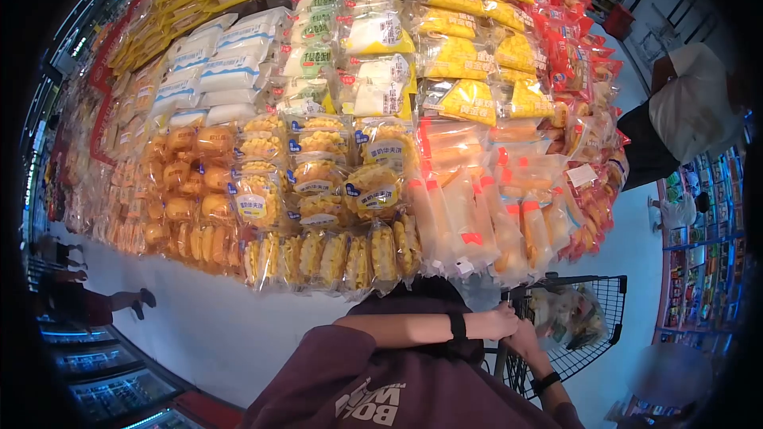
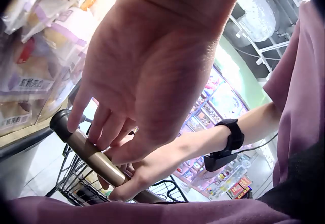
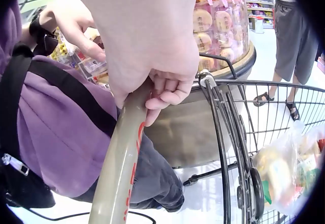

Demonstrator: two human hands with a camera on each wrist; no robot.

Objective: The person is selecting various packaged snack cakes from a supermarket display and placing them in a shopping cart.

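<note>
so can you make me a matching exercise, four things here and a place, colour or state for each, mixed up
Things
1. right hand
2. plastic bag
3. left wristband
4. shirt

Matches
a. black
b. purple
c. gripping the cart handle
d. inside the cart

Right pairs: 1-c, 2-d, 3-a, 4-b

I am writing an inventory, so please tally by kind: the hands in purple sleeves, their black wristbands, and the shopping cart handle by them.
Hands (left hand, right hand): 2
Black wristbands: 2
Shopping cart handle: 1
Total: 5
</note>
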